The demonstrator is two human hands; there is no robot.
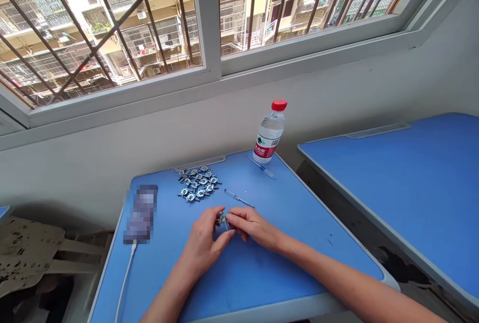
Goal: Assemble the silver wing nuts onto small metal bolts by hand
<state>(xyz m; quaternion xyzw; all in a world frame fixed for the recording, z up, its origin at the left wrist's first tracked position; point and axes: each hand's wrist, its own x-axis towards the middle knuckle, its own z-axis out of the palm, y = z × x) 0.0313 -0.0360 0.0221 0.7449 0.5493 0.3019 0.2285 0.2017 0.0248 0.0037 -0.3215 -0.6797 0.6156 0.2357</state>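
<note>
My left hand (204, 240) and my right hand (256, 225) meet over the near middle of the blue desk (292, 268). Between their fingertips is a small silvery metal fitting (223, 219), partly covered, with a thin shaft pointing down. The left thumb and fingers curl around it from one side, while the right thumb and fingers pinch it from the other. Just beyond the hands lies a small clear-handled screwdriver (239, 198). Farther left, several similar metal fittings (200, 183), with oval plates and short bolts, lie in a loose pile.
A red-capped water bottle (268, 133) stands at the far right corner, with another slim screwdriver (262, 167) before it. A blurred-out phone (141, 215) on the left has a white cable (125, 278) running toward me. A second blue desk (404, 178) stands across a gap.
</note>
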